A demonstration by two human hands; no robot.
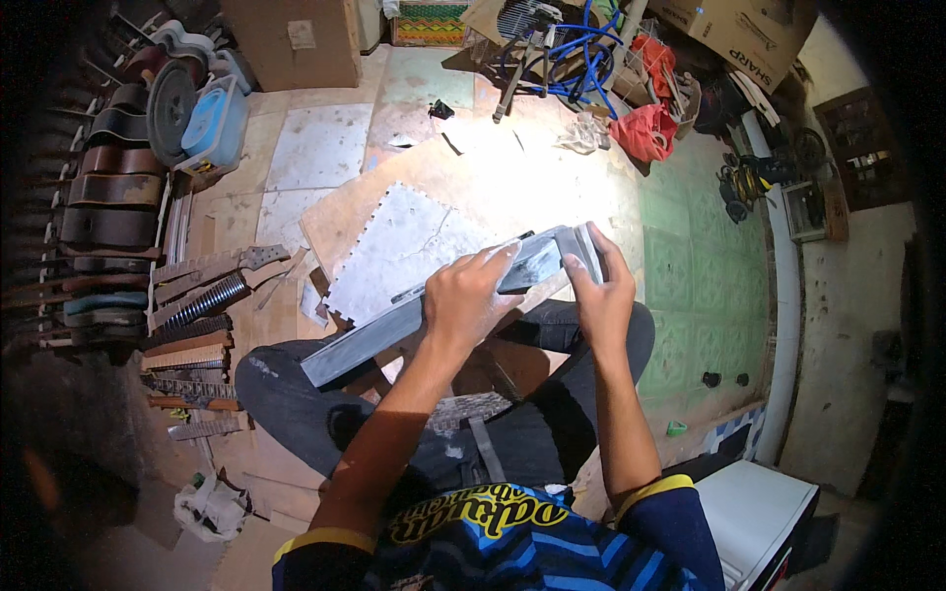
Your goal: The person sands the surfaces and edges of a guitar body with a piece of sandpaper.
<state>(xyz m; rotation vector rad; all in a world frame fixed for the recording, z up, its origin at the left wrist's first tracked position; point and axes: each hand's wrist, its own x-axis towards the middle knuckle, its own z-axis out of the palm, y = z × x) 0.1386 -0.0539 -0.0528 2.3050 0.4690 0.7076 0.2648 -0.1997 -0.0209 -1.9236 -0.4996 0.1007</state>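
A long grey-coated piece lies diagonally above my crossed legs, with pale dust smudges on its face. My left hand is wrapped over its middle, fingers dusted white. At the upper right end, my right hand grips a short grey block with thumb and fingers; the block rests against that end of the long piece. A dark narrow edge shows along the long piece's back; what it is I cannot tell. A white interlocking mat lies on a larger board beyond my hands.
Guitar bodies line the left side, with several necks below. Blue tubs, a cardboard box, tangled blue hose and red bags stand farther off. A white appliance sits at lower right.
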